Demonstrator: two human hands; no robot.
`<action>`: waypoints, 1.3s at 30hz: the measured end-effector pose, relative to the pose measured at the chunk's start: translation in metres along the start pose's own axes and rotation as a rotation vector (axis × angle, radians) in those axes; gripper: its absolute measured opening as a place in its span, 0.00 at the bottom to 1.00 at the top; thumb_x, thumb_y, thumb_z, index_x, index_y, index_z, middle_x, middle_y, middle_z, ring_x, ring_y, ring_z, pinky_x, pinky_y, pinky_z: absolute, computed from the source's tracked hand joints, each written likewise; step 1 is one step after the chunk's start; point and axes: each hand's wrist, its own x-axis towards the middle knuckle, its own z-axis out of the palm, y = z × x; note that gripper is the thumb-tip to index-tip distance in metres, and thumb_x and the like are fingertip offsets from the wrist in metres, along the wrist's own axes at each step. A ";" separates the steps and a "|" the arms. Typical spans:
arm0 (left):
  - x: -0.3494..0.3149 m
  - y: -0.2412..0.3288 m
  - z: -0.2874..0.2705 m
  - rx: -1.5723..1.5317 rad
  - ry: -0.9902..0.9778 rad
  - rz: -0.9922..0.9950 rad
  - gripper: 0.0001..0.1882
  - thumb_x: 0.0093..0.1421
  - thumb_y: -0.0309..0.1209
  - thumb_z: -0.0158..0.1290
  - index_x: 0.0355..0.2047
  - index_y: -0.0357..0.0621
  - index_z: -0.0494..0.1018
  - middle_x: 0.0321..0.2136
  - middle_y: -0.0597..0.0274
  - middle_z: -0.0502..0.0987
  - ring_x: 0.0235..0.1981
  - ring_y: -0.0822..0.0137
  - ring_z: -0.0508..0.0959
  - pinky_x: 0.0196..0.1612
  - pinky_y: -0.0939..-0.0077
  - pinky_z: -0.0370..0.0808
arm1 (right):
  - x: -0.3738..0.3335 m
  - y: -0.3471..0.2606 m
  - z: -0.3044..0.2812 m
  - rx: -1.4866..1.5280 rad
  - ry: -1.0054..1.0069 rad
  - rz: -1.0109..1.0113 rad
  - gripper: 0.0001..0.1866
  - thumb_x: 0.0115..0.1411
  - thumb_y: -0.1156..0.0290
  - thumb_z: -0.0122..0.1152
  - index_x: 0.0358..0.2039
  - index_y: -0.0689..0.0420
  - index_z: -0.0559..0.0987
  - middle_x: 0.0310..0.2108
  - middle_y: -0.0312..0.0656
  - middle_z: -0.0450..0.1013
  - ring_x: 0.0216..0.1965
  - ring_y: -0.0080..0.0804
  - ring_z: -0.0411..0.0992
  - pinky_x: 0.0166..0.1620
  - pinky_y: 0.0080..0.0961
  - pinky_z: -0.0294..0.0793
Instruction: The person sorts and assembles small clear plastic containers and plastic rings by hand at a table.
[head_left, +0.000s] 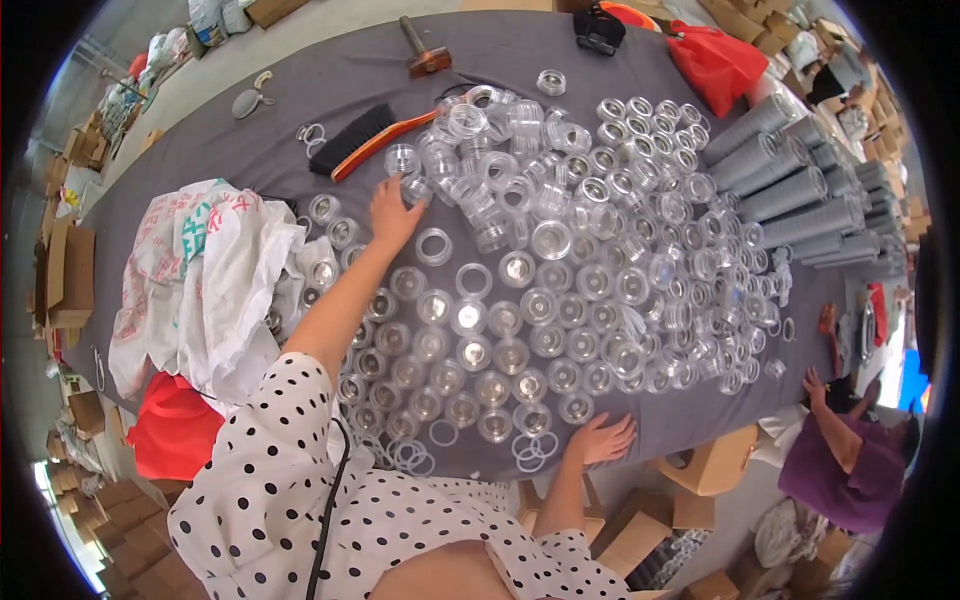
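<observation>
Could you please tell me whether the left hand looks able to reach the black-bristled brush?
Probably yes: the brush lies just beyond the left hand, with gray cloth showing between them, though clear containers crowd close by.

Your left arm [340,305]: reaching well forward and slightly inward, bare from above elbow, nearly straight. Left hand [393,212] at far end, back of hand up, fingers parted and bent, tips pointing ahead and to your right; whether fingertips grip, unclear. Your right arm [565,497]: much nearer your torso, forearm short in view, angled forward. Right hand [603,440] palm down, lying flat, turned outward at wrist, fingers loosely spread toward your right. Hands well apart.
</observation>
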 end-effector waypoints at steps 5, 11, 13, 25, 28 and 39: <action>0.013 -0.002 0.016 -0.007 -0.104 -0.120 0.34 0.43 0.41 0.59 0.49 0.42 0.61 0.47 0.48 0.64 0.48 0.51 0.64 0.49 0.64 0.63 | 0.001 -0.003 -0.002 0.032 -0.026 0.006 0.26 0.58 0.55 0.44 0.54 0.52 0.62 0.56 0.42 0.56 0.59 0.40 0.51 0.57 0.43 0.48; -0.017 -0.038 -0.001 -0.237 -0.071 -0.098 0.32 0.43 0.37 0.57 0.50 0.46 0.62 0.45 0.49 0.65 0.47 0.51 0.66 0.50 0.65 0.63 | 0.001 -0.003 -0.001 0.027 -0.020 -0.009 0.26 0.58 0.54 0.44 0.54 0.52 0.61 0.56 0.42 0.56 0.59 0.40 0.51 0.57 0.44 0.48; -0.030 -0.055 -0.006 -0.222 -0.133 -0.112 0.31 0.43 0.34 0.56 0.50 0.47 0.62 0.43 0.51 0.67 0.47 0.51 0.66 0.50 0.65 0.63 | 0.001 -0.004 -0.001 0.045 -0.011 -0.011 0.26 0.58 0.54 0.44 0.54 0.52 0.61 0.56 0.42 0.56 0.59 0.40 0.51 0.57 0.44 0.48; 0.028 -0.022 -0.009 -0.180 0.188 0.162 0.26 0.45 0.31 0.51 0.48 0.43 0.64 0.50 0.52 0.63 0.53 0.52 0.61 0.54 0.55 0.57 | 0.001 -0.001 -0.003 0.021 -0.037 0.011 0.26 0.58 0.53 0.43 0.55 0.52 0.60 0.57 0.41 0.55 0.59 0.40 0.50 0.57 0.44 0.47; 0.060 -0.029 0.001 0.012 0.096 0.119 0.34 0.47 0.35 0.53 0.55 0.44 0.56 0.55 0.50 0.57 0.56 0.52 0.58 0.54 0.58 0.57 | 0.001 -0.003 -0.003 0.016 -0.059 0.014 0.27 0.58 0.53 0.42 0.55 0.52 0.60 0.57 0.41 0.54 0.59 0.40 0.50 0.57 0.44 0.47; 0.012 -0.060 -0.039 0.043 0.036 0.108 0.24 0.40 0.40 0.60 0.35 0.42 0.69 0.30 0.61 0.71 0.37 0.59 0.69 0.42 0.65 0.63 | 0.001 -0.002 -0.001 0.007 -0.043 0.010 0.26 0.58 0.54 0.43 0.54 0.52 0.61 0.56 0.42 0.56 0.59 0.40 0.51 0.57 0.43 0.48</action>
